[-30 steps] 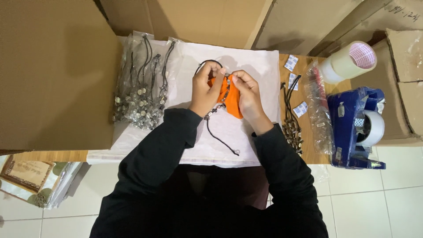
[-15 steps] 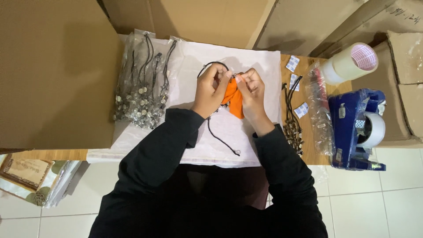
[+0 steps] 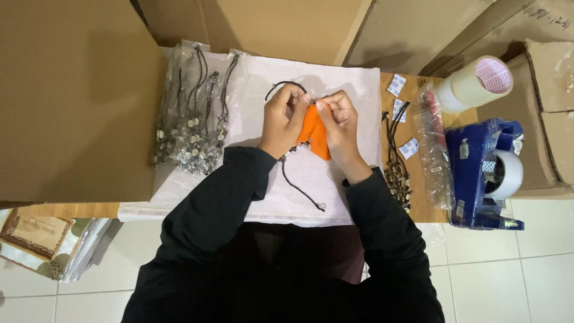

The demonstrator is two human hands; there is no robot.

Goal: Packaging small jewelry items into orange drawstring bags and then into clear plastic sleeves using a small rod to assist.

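Orange pouch (image 3: 315,130): small cloth piece pinched between both hands above the white sheet (image 3: 359,96) on the counter (image 3: 427,206); its long axis runs roughly from the fingertips down toward the person, the opening end seemingly up at the fingers.
Left hand (image 3: 284,116): closed, fingertips gripping the pouch's top edge together with the black cord (image 3: 299,188).
Right hand (image 3: 341,119): closed, thumb and fingers pinching the same top edge from the other side.
Cord: loops out above the left hand, then trails down between the forearms, ending in a small ring near the sheet's lower edge.
Step in hand: by the look of it, the cord necklace is being worked into the pouch mouth, with most of the cord outside.
Next move calls for: likely holding the mouth open with one hand while the other feeds in the cord.
Left side: clear bags of cord necklaces (image 3: 191,113).
Right side: loose necklaces (image 3: 396,167), tape roll (image 3: 475,84), blue tape dispenser (image 3: 484,173).
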